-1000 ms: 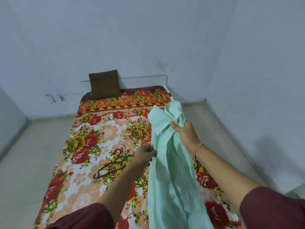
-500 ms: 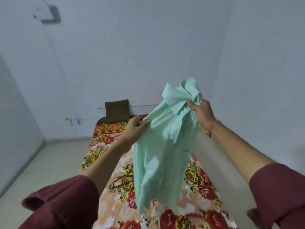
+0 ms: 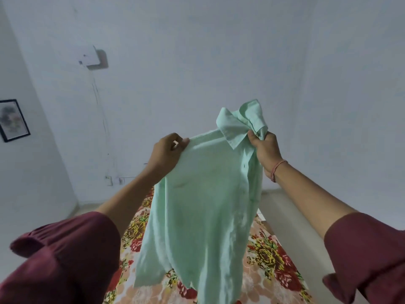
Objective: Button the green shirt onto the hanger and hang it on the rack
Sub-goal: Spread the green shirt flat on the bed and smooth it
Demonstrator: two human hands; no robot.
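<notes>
The pale green shirt (image 3: 201,211) hangs in the air above the floral bedsheet (image 3: 271,260), held up by both hands. The left hand (image 3: 166,154) pinches one shoulder seam in a narrow grip; the right hand (image 3: 265,150) holds the bunched collar (image 3: 238,126) in a closed grip.

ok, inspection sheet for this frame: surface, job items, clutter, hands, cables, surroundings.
Surface: bed with floral cover, mostly hidden behind the shirt.
Job's things: green shirt held up in the air, hanging loose, collar bunched at the top right; hanger and rack nothing seen.
Clutter: nothing seen.
Grippers: left hand pinches one shoulder of the shirt; right hand grips the bunched collar; fingers closed on fabric on both.
Cables: thin line running down the wall from a wall box; cannot tell if it is a wire.
Surroundings: pale walls, framed picture on the left wall, bare floor.
</notes>
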